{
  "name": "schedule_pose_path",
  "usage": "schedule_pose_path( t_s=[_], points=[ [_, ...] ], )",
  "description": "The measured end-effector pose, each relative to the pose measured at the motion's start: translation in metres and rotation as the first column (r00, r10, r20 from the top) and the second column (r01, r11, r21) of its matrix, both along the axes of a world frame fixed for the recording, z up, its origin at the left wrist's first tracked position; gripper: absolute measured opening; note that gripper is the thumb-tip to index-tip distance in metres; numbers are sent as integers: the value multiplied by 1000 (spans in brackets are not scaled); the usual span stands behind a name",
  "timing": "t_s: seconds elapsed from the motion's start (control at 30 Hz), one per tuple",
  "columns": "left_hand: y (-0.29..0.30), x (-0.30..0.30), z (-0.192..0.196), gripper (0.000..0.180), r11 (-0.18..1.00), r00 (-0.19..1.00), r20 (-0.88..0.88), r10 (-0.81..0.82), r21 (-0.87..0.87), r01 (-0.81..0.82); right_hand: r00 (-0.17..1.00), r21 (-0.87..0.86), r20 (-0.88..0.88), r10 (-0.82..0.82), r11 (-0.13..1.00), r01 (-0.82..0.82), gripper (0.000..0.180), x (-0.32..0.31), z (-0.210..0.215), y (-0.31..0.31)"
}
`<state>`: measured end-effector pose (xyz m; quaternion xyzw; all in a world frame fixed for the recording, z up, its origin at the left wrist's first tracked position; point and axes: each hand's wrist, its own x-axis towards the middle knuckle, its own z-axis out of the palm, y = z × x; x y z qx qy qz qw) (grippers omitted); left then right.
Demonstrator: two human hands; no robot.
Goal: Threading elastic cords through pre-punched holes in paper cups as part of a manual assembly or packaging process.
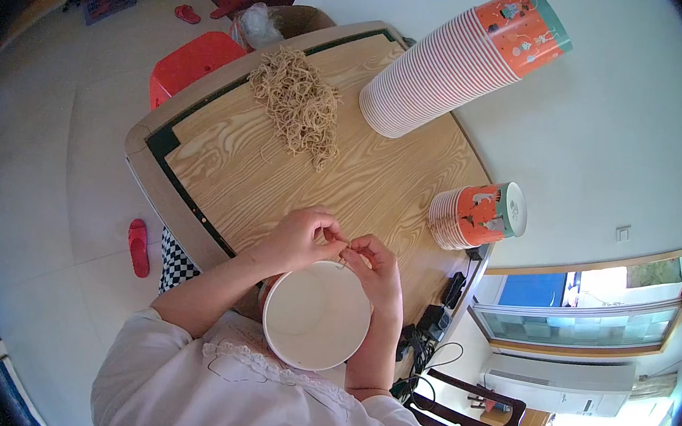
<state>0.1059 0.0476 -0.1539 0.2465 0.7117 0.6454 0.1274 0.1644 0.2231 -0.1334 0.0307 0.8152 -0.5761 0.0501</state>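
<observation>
A white-lined paper bucket [317, 316] stands close against my body, its open mouth facing up. Above its far rim my left hand [306, 238] and my right hand [375, 272] meet, fingertips pinched together. Between them is a thin tan cord [342, 264], mostly hidden by the fingers. Beyond my hands, a loose heap of tan cords [298, 106] lies on the wood-grain table [237, 178].
A long leaning stack of nested paper buckets [445, 71] is at the far right, and a shorter stack [480, 216] lies nearer by the wall. Black cables and adapters [431, 324] crowd the table's right edge. A red stool [195, 67] stands off the left side.
</observation>
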Motion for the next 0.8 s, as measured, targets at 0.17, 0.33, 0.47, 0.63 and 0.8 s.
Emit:
schedule_pose_path(
  t_s=[0.17,0.33,0.47,0.63,0.8],
  points=[
    [3,0,-2,14,1000,1000,-6,11,1,-11,999,17,-25,22,1000,-22,11,-1,-1,0],
    [4,0,-4,13,1000,1000,13,17,-9,-17,1000,47,-23,-5,999,6,12,0,0,0],
    [6,0,-2,12,1000,1000,-2,19,-14,-19,999,62,-32,4,998,-2,13,0,-1,2],
    [9,1,-7,13,999,1000,6,31,23,-31,998,83,-57,6,997,-2,12,-1,3,-3],
    [6,1,-2,10,997,993,-97,64,-40,-68,998,108,-55,-22,994,27,10,0,2,-2]
  ],
)
